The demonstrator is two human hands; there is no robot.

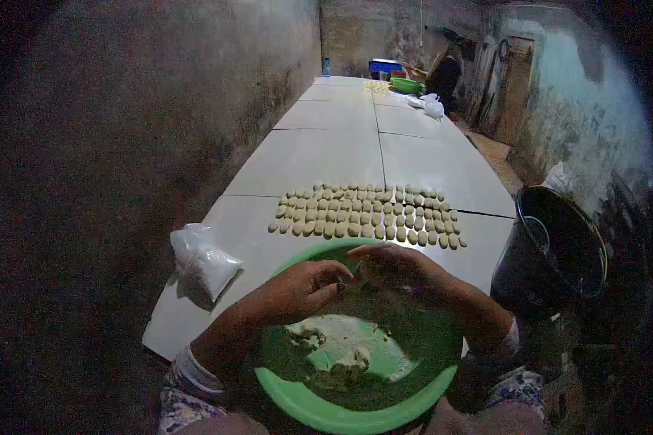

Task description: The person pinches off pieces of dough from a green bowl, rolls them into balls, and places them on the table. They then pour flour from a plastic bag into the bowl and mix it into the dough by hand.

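Observation:
A large green basin (355,420) stands in front of me at the near end of the table. White flour (341,333) and some lumpy dough bits (345,371) lie in its bottom. My left hand (308,288) is over the basin's left side, thumb and fingers curved and apart, with nothing visible between them. Facing it, my right hand (403,267) is bent over the far right part of the basin; its fingers are in shadow, and whatever they may hold is hidden. Just beyond the rim, rows of small oval dough pieces (363,219) cover part of the table.
A clear plastic bag of white powder (203,261) lies on the left of the long white table (326,156). A black bucket (559,239) stands at the right. Far off are a green bowl (406,86), white plastic bags (433,106) and a blue crate (385,65). A wall runs along the left.

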